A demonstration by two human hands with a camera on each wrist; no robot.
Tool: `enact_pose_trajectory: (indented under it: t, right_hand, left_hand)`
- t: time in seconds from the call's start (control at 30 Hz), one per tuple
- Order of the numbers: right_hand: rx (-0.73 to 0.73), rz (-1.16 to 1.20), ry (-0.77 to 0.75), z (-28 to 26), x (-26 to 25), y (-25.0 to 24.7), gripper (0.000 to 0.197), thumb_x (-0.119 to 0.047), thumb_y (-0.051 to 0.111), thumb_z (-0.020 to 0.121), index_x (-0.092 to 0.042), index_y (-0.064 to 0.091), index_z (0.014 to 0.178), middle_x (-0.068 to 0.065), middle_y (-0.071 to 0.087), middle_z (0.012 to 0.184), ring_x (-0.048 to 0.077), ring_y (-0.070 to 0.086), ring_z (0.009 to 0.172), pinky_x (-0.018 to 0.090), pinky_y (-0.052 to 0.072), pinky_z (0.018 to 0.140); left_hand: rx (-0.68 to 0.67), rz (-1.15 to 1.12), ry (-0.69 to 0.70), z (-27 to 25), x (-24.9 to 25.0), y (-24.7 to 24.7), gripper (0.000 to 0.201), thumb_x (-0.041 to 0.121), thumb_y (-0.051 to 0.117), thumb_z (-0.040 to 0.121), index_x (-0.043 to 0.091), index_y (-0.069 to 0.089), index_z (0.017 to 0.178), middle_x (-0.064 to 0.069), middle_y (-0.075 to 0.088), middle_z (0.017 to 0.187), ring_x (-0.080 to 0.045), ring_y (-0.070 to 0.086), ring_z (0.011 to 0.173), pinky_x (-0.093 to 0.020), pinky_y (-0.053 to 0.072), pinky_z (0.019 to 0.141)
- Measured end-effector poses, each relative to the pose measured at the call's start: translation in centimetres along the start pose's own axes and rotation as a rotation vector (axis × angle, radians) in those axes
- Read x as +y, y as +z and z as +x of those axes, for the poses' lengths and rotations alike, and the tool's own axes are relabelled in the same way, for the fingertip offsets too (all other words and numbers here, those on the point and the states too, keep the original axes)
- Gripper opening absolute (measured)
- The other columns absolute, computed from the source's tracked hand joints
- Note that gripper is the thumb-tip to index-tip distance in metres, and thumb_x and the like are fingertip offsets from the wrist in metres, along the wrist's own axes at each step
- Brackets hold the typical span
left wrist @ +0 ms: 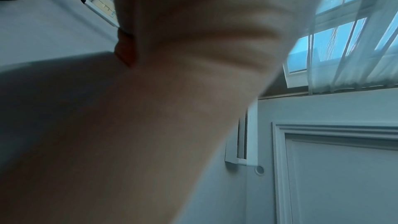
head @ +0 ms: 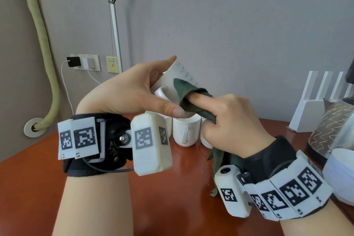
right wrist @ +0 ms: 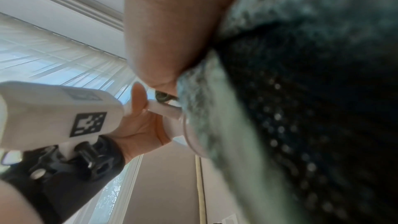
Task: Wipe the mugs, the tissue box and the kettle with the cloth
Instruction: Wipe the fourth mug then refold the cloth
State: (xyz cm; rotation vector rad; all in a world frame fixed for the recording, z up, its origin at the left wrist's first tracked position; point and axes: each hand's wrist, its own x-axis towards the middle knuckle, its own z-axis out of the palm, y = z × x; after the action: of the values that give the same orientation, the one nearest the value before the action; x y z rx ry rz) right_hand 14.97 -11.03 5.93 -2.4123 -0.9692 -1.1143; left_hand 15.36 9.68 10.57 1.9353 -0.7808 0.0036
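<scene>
My left hand grips a white mug with faint blue marks, held tilted in the air above the table. My right hand holds a dark green cloth. Its index finger is wrapped in the cloth and pushes it against the mug's side, and the cloth's tail hangs below the wrist. In the right wrist view the cloth fills the right half, with the left hand on the mug's handle. Another white mug stands on the table behind my hands, flanked by others that are partly hidden. The patterned kettle is at the right edge.
The red-brown table spreads below my hands. A white bowl-like vessel sits in front of the kettle. A white device with upright fins stands at the back right. A wall socket with a plugged-in charger is at the back left.
</scene>
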Motion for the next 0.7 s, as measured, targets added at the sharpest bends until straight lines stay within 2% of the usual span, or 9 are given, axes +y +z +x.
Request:
enact_pose_trajectory:
  t: [0.07, 0.13, 0.23, 0.3, 0.4, 0.47, 0.57, 0.6, 0.7]
  right_hand:
    - [-0.022, -0.006, -0.013, 0.1, -0.5, 0.2, 0.063, -0.009, 0.046, 0.059, -0.032, 0.063, 0.115, -0.008, 0.041, 0.05, 0.015, 0.03, 0.046, 0.01, 0.019, 0.048]
    - [-0.014, -0.036, -0.002, 0.1, -0.5, 0.0, 0.064, -0.01, 0.045, 0.059, -0.033, 0.063, 0.116, -0.006, 0.048, 0.05, 0.016, 0.032, 0.045, 0.01, 0.018, 0.048]
    - [0.015, -0.051, 0.028, 0.2, -0.4, -0.3, 0.071, -0.007, 0.047, 0.056, -0.032, 0.061, 0.121, -0.009, 0.039, 0.05, 0.016, 0.027, 0.046, 0.009, 0.018, 0.047]
    - [0.024, -0.055, 0.052, 0.3, -0.4, -0.3, 0.075, -0.007, 0.046, 0.054, -0.029, 0.06, 0.125, -0.01, 0.03, 0.05, 0.016, 0.024, 0.044, 0.01, 0.02, 0.047]
    - [0.029, -0.047, 0.078, 0.3, -0.3, -0.1, 0.078, -0.007, 0.044, 0.051, -0.025, 0.059, 0.126, -0.009, 0.019, 0.046, 0.011, 0.018, 0.039, 0.012, 0.021, 0.045]
    - [0.02, -0.032, 0.068, 0.2, -0.1, 0.0, 0.076, -0.006, 0.044, 0.05, -0.026, 0.06, 0.122, -0.009, 0.019, 0.046, 0.014, 0.02, 0.04, 0.015, 0.023, 0.042]
    - [-0.006, -0.02, 0.016, 0.1, -0.5, 0.0, 0.07, -0.008, 0.046, 0.052, -0.029, 0.064, 0.116, -0.009, 0.028, 0.049, 0.018, 0.025, 0.043, 0.018, 0.026, 0.04]
    - [-0.017, -0.017, 0.002, 0.1, -0.7, 0.1, 0.067, -0.009, 0.047, 0.054, -0.03, 0.065, 0.115, -0.01, 0.03, 0.05, 0.017, 0.028, 0.044, 0.018, 0.026, 0.04]
    - [-0.019, -0.011, 0.002, 0.1, -1.2, 0.2, 0.063, -0.014, 0.043, 0.06, -0.032, 0.065, 0.115, -0.015, 0.034, 0.053, 0.014, 0.032, 0.045, 0.015, 0.024, 0.045]
  left_hand:
    - [-0.018, 0.054, 0.0, 0.2, -0.1, 0.3, 0.117, 0.028, 0.089, 0.054, 0.003, 0.028, 0.15, -0.003, 0.059, 0.135, -0.014, 0.052, 0.129, -0.043, 0.036, 0.113]
    - [-0.02, 0.104, -0.009, 0.5, 0.0, 0.7, 0.129, 0.037, 0.091, 0.047, 0.011, 0.023, 0.154, 0.004, 0.056, 0.14, -0.003, 0.045, 0.134, -0.036, 0.031, 0.117]
    - [-0.022, 0.094, -0.008, 0.7, 0.1, 1.1, 0.145, 0.053, 0.094, 0.037, 0.014, 0.018, 0.155, 0.006, 0.051, 0.144, 0.001, 0.04, 0.136, -0.034, 0.028, 0.119]
    - [-0.031, 0.081, -0.011, 0.6, 0.1, 1.0, 0.136, 0.044, 0.095, 0.042, 0.014, 0.024, 0.153, 0.004, 0.053, 0.143, -0.002, 0.044, 0.134, -0.032, 0.031, 0.117]
    - [-0.022, 0.028, -0.006, 0.0, 0.2, 0.6, 0.097, 0.015, 0.093, 0.06, 0.014, 0.041, 0.142, 0.0, 0.063, 0.131, -0.009, 0.055, 0.125, -0.024, 0.044, 0.103]
    - [-0.032, 0.02, 0.0, -0.3, 0.2, 0.2, 0.092, 0.011, 0.089, 0.063, 0.007, 0.042, 0.141, -0.004, 0.066, 0.126, -0.016, 0.059, 0.122, -0.029, 0.046, 0.102]
    - [-0.021, 0.026, -0.013, -0.2, -0.2, -0.2, 0.11, 0.021, 0.089, 0.057, -0.001, 0.031, 0.147, -0.005, 0.064, 0.129, -0.019, 0.057, 0.124, -0.042, 0.041, 0.11]
    - [-0.024, 0.036, -0.017, 0.0, -0.3, -0.2, 0.118, 0.027, 0.092, 0.054, 0.0, 0.028, 0.149, -0.005, 0.062, 0.132, -0.018, 0.056, 0.126, -0.043, 0.04, 0.111]
    - [0.001, 0.097, -0.026, 0.4, -0.4, 0.5, 0.137, 0.042, 0.096, 0.044, 0.013, 0.021, 0.155, 0.006, 0.057, 0.138, -0.001, 0.047, 0.131, -0.024, 0.036, 0.111]
